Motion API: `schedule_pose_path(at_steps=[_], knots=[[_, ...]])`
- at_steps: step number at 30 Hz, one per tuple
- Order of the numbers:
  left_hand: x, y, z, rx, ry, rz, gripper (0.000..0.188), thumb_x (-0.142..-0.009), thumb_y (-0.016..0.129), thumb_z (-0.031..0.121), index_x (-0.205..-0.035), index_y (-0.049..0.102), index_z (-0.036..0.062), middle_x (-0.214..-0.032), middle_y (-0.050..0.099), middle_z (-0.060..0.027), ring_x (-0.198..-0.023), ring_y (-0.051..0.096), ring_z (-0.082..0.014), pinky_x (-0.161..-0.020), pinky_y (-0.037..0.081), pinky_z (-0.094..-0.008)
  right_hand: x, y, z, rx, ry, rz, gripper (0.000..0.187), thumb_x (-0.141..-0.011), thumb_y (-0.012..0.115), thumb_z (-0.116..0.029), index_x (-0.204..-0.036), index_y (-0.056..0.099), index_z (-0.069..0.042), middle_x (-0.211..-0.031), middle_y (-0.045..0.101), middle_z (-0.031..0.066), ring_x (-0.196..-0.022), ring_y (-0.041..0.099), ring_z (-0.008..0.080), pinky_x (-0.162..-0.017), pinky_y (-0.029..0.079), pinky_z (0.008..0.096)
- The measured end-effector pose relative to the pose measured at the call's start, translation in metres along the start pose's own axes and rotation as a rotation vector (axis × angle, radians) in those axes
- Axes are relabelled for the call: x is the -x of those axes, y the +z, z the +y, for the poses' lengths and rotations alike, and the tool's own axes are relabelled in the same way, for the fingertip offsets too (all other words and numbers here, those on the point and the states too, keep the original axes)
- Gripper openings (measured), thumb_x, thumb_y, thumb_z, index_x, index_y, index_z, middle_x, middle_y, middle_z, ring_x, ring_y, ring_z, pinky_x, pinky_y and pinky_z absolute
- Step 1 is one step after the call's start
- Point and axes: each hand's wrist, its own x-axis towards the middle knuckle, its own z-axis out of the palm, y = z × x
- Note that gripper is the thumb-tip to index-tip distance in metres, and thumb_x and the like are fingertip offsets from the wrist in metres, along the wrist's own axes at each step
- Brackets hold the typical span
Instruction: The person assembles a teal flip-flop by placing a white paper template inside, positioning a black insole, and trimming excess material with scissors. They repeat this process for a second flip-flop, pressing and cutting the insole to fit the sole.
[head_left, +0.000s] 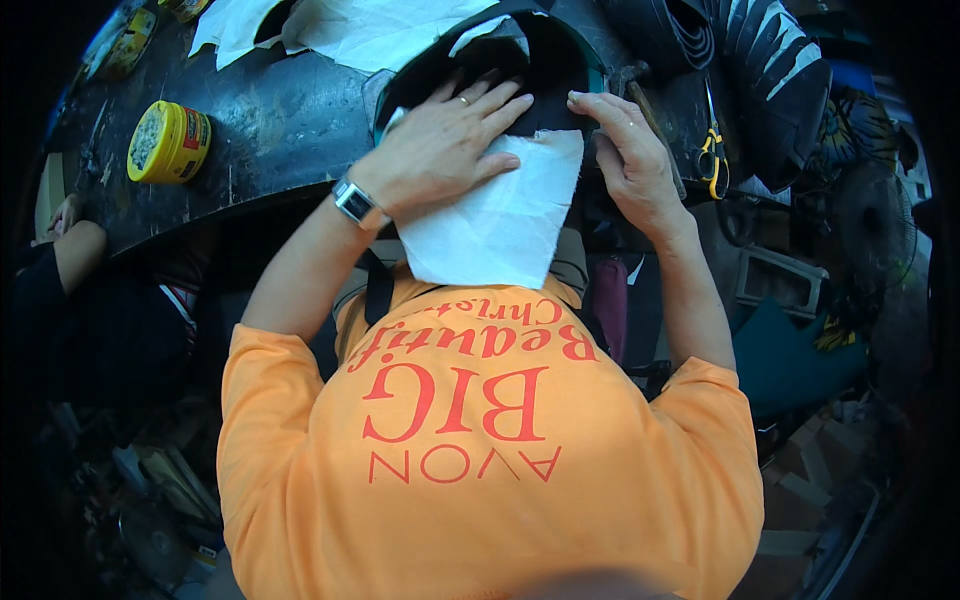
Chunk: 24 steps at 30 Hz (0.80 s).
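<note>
A dark curved sheet (555,65) with a green edge lies on the table in front of me, its inside facing up. A white cloth piece (490,235) with frayed edges rests over its near end and hangs down toward my shirt. My left hand (445,145) lies flat, fingers spread, its fingertips on the dark inner surface and its thumb on the cloth. Beside the sheet's right edge is my right hand (632,155), fingers stretched and slightly bent, nothing visible in it. Whether its fingertips touch the edge I cannot tell. A smaller whitish scrap (490,38) sits at the sheet's far end.
To the left stands an open yellow tub (172,143) of pale paste. Scissors with yellow handles (713,160) and a hammer (645,110) lie at the right. White cloth sheets (350,30) and dark rolled pieces (665,35) occupy the far side. Another person's arm (78,250) is at far left.
</note>
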Motion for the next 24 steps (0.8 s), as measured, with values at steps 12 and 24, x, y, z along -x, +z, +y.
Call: schedule_pose_path(at_steps=[12,24], knots=[[0.007,0.013,0.002,0.239,0.184,0.159,0.044,-0.100,0.063,0.019,-0.143,0.057,0.0125,-0.148,0.053,-0.0130,-0.141,0.047,-0.0311,-0.119,0.038,-0.0438,-0.007,-0.005,0.014,0.174,-0.047,-0.086,0.030,-0.086,0.069,0.004,-0.115,0.069,-0.004,-0.133,0.062,0.0146,-0.122,0.061,0.0334,-0.102,0.052,0.0379],[0.007,0.015,0.002,0.181,0.198,0.184,0.038,-0.103,0.057,0.026,-0.140,0.060,0.0174,-0.146,0.054,-0.0133,-0.137,0.051,-0.0304,-0.119,0.038,-0.0432,-0.026,0.011,0.018,0.167,-0.100,0.031,0.010,-0.093,0.067,-0.004,-0.102,0.064,-0.005,-0.104,0.068,0.0112,-0.097,0.067,0.0313,-0.079,0.056,0.0374]])
